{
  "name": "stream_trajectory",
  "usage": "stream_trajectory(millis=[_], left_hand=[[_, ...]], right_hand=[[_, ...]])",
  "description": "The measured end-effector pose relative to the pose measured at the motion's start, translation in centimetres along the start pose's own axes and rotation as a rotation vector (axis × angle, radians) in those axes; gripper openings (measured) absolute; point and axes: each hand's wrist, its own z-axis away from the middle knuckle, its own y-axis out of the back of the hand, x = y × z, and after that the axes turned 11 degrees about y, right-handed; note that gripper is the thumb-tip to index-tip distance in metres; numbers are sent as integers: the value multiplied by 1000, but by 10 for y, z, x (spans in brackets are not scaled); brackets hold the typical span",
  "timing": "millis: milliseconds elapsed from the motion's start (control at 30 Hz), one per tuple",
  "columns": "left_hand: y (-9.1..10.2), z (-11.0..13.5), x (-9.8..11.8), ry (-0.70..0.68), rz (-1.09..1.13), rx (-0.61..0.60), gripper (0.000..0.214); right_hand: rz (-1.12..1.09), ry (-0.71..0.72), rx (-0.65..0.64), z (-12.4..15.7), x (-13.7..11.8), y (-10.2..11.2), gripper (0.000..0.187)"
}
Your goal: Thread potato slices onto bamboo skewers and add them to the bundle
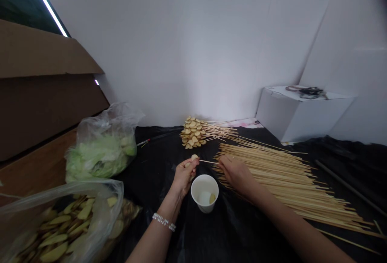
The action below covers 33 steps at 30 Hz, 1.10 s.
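Observation:
Between the fingertips of my left hand point(183, 175) is a pale potato slice point(195, 157). A thin wooden skewer point(208, 161) runs from that slice to my right hand point(234, 170), whose fingers are closed on its other end. Whether the tip has passed through the slice is too small to tell. Just below the hands stands a white paper cup point(204, 186) with a slice of potato inside. Beyond them lies a pile of skewered potato slices point(193, 132), sticks pointing right. Many bare skewers point(281, 178) are spread beside and under my right forearm.
At lower left sits an open plastic bag of potato slices point(57, 230). Behind it is a clear bag of pale green vegetables point(101, 150). A red-tipped pen point(143, 142) lies nearby. A white box point(302, 111) stands back right. Black sheeting point(229, 230) covers the table.

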Motion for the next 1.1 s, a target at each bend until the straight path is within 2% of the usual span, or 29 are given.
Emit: stream_trajectory(millis=[167,333,467,600,767,1000,1100], left_hand=[[0,0,-1,5,-2,-18,37],[-2,2,0,5,-16,-40,39],[-1,0,0,-1,-16,-14,39],[0,-1,-1,-3,1,-2,39],[-1,3,1,35,0,-64,39],[-4,6,3,71,-38,-105,39],[-3,5,3,71,-55,-108,37]], right_hand=[[65,-24,-66,1,-3,-1,23],[-121,-107,-194,-4,-3,3,26],[-209,-100,-118,-5,0,4,25],[-169,-49,-44,-2,1,-1,21],[-90,-18,-77,1,0,-6,22],[-151,-23,-169,-2,-3,-10,21],[-166,-18,-169,-3,-2,-10,22]])
